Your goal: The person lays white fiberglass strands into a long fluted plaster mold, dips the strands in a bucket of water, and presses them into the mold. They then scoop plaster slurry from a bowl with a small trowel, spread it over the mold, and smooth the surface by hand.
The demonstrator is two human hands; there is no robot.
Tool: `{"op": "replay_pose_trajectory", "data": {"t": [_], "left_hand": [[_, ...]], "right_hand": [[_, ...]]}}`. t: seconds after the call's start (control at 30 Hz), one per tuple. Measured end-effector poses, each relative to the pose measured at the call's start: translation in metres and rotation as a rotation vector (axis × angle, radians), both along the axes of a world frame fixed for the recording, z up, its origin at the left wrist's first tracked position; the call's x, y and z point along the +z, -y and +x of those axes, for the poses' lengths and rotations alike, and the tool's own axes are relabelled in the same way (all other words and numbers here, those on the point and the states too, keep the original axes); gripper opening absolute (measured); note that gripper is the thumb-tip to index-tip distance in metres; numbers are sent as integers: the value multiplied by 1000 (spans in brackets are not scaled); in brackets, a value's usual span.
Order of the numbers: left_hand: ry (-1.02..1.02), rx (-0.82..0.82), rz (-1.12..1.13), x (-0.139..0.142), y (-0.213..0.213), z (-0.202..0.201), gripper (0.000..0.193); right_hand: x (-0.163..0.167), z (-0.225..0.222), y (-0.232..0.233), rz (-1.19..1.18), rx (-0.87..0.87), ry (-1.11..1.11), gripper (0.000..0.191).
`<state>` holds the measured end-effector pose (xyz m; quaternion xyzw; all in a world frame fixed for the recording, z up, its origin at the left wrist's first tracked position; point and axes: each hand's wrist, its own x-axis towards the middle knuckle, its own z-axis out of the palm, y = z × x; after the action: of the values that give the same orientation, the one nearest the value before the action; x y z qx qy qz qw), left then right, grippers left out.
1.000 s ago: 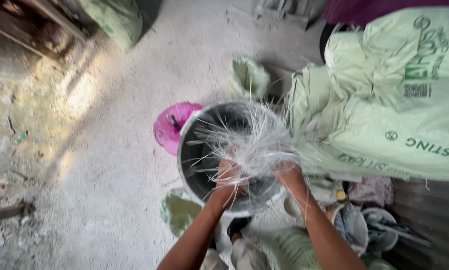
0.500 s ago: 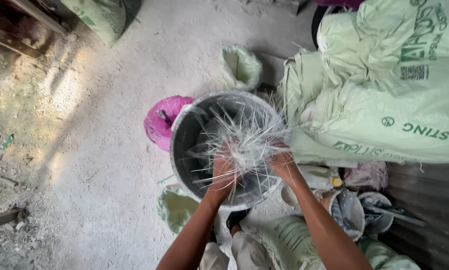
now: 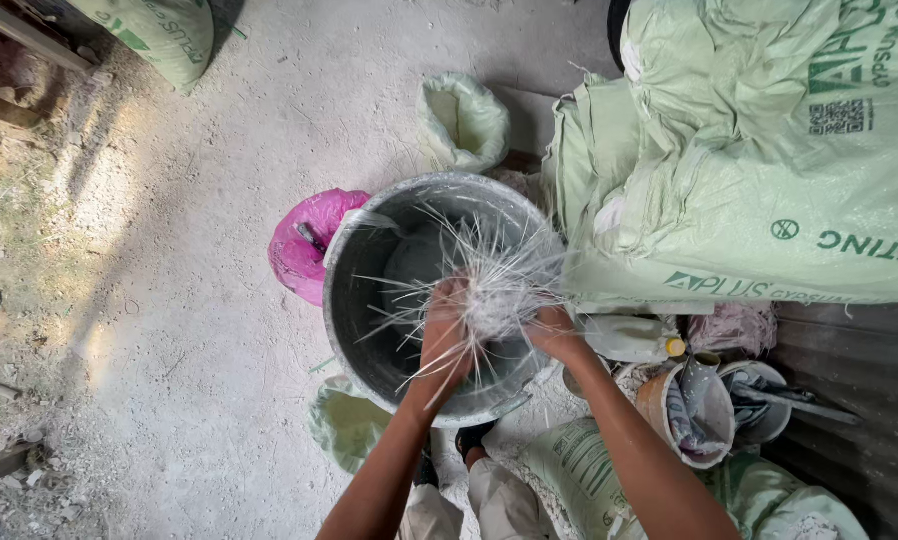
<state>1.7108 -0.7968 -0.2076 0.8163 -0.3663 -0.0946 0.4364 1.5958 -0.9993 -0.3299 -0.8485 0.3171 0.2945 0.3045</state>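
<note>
Head view: left hand point(image 3: 447, 322), right hand point(image 3: 552, 333) grip fibre bundle point(image 3: 494, 290) over bucket point(image 3: 354, 300); pale green sacks point(image 3: 749, 180) crowd right.

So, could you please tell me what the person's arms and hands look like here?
Both forearms are bare, with no sleeves in view. The left hand and right hand wear no gloves; no watch, ring or band shows. They are slim arms reaching from the bottom edge.

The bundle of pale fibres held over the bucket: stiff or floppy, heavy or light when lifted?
The fibre bundle probably handles light and springy: thin strands splay outward from both hands, left hand and right hand. It looks wet or coated, so likely slippery and prone to shedding loose strands into the bucket.
</note>
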Motion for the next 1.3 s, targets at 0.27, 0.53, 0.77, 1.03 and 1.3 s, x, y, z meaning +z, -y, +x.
{"op": "replay_pose_trajectory", "data": {"t": [0.27, 0.53, 0.77, 1.03, 1.3], "left_hand": [[-97, 62, -164, 15, -7, -6, 55], [-125, 76, 66, -7, -10, -8, 80], [-39, 34, -27, -10, -14, -7, 76], [-44, 68, 97, -22, -21, 0, 73], [-525, -349, 1093, -194, -7, 31, 48]], "right_hand": [[54, 0, -20, 570, -212, -35, 45], [111, 8, -44, 450, -73, -106, 44], [52, -25, -42, 831, -540, 106, 33], [23, -58, -44, 508, -246, -158, 30], [7, -81, -81, 16, -46, 609, 24]]}}
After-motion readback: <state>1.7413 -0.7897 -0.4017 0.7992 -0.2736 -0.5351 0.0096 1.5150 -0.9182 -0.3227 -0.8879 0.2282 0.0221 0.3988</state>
